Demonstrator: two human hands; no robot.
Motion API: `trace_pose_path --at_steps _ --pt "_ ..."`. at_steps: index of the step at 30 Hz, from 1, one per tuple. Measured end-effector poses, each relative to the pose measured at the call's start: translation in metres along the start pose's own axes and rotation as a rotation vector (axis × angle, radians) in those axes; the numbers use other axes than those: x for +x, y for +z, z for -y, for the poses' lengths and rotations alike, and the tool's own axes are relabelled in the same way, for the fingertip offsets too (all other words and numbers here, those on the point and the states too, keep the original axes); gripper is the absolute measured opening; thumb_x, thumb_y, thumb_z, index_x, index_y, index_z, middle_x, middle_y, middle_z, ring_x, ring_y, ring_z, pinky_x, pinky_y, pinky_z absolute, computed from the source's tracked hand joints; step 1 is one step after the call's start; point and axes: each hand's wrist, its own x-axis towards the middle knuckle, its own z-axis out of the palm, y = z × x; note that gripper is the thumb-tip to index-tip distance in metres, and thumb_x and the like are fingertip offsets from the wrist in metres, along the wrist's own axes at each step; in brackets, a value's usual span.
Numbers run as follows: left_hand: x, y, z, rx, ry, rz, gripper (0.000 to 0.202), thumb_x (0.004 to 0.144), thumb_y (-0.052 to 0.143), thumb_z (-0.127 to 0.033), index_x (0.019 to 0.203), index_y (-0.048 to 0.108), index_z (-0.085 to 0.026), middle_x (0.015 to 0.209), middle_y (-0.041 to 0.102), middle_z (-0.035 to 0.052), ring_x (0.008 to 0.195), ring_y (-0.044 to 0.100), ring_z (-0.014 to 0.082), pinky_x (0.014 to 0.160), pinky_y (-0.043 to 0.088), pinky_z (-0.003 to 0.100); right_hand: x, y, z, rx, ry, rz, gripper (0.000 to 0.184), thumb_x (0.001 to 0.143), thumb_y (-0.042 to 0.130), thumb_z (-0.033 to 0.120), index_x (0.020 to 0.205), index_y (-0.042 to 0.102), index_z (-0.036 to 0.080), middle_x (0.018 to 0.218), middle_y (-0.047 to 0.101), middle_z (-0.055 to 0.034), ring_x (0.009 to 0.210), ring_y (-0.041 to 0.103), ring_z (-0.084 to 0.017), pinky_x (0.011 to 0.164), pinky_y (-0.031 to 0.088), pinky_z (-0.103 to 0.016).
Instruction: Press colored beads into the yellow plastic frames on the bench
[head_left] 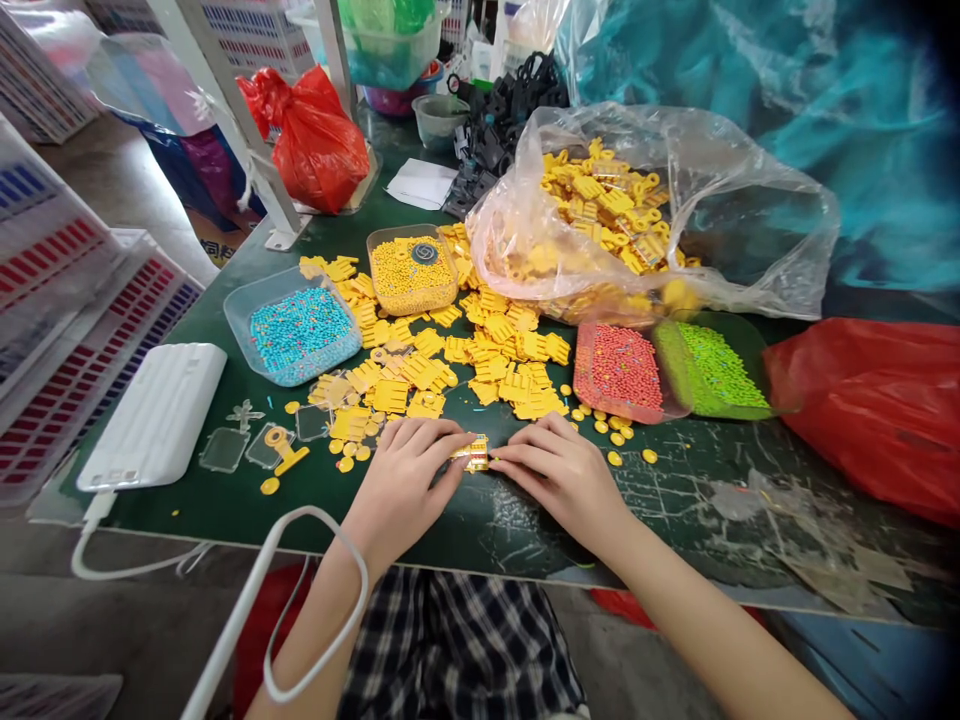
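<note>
Front-left of the red-bead tub [622, 408], the left hand [411, 470] has its grip clamped on a yellow piece [475, 453], seemingly part-filled, the right hand [564, 468] pinching fingertips together beside it, while loose pieces [525, 388] left of the tub appear unfilled.

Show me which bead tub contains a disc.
The yellow-bead tub, farthest back, holds the dark disc; the blue-bead tub, pink-bead tub and green-bead tub show none.

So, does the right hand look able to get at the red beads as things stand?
Probably yes. The right hand, at the small yellow piece, lies just this side of the red beads, whose tray looks uncovered; only a few loose yellow discs sit between.
</note>
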Motion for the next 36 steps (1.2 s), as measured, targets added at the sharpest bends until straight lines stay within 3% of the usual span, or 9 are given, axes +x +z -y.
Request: trace_pose_path --at_steps 6,13,17,22,26,36 --pt "0.001 0.0 -0.001 -0.008 0.056 -0.046 0.016 0.096 0.053 -0.022 0.1 0.068 -0.023 0.103 0.069 0.0029 0.097 0.059 0.019 0.089 0.039 0.036 0.001 0.0 0.0 -0.069 -0.029 0.027 0.025 0.098 0.051 0.032 0.089 0.072 0.02 0.08 0.066 -0.0037 0.075 0.049 -0.017 0.064 0.043 -0.028" --pt "0.009 0.002 -0.014 0.103 0.086 -0.112 0.012 0.092 0.061 -0.031 0.09 0.071 -0.024 0.099 0.071 0.0009 0.093 0.058 0.0202 0.089 0.037 0.039 -0.002 -0.013 -0.01 -0.131 0.091 -0.139 0.016 0.094 0.059 0.028 0.088 0.071 0.019 0.081 0.068 -0.0037 0.077 0.052 -0.018 0.068 0.045 -0.03" --pt "0.015 0.005 -0.023 0.13 0.101 -0.087 0.012 0.091 0.063 -0.031 0.085 0.072 -0.026 0.101 0.071 -0.0006 0.095 0.058 0.0207 0.09 0.035 0.04 -0.003 -0.015 -0.01 -0.159 0.103 -0.146 0.017 0.094 0.058 0.029 0.086 0.07 0.02 0.08 0.068 -0.0036 0.076 0.052 -0.018 0.067 0.044 -0.03" --pt "0.019 0.01 -0.028 0.139 0.043 -0.065 0.009 0.088 0.068 -0.027 0.08 0.072 -0.026 0.102 0.071 -0.0021 0.096 0.058 0.0215 0.087 0.033 0.041 -0.003 -0.015 -0.006 -0.166 0.079 -0.123 0.022 0.096 0.056 0.03 0.083 0.069 0.019 0.078 0.067 -0.0038 0.077 0.052 -0.018 0.068 0.044 -0.029" --pt "0.019 0.01 -0.028 0.142 0.073 -0.057 0.012 0.09 0.065 -0.025 0.078 0.07 -0.023 0.098 0.071 -0.0014 0.093 0.058 0.0208 0.087 0.033 0.04 -0.003 -0.013 -0.004 -0.156 0.064 -0.077 0.024 0.097 0.053 0.03 0.082 0.069 0.018 0.079 0.067 -0.0033 0.077 0.052 -0.017 0.068 0.043 -0.029" --pt "0.002 0.004 -0.014 0.098 -0.013 -0.19 0.017 0.093 0.059 -0.027 0.08 0.068 -0.022 0.091 0.071 0.0014 0.089 0.058 0.0202 0.084 0.039 0.038 -0.001 -0.003 0.0 -0.229 -0.056 0.083 0.04 0.103 0.037 0.035 0.079 0.064 0.018 0.071 0.062 -0.0017 0.071 0.049 -0.016 0.064 0.034 -0.029"
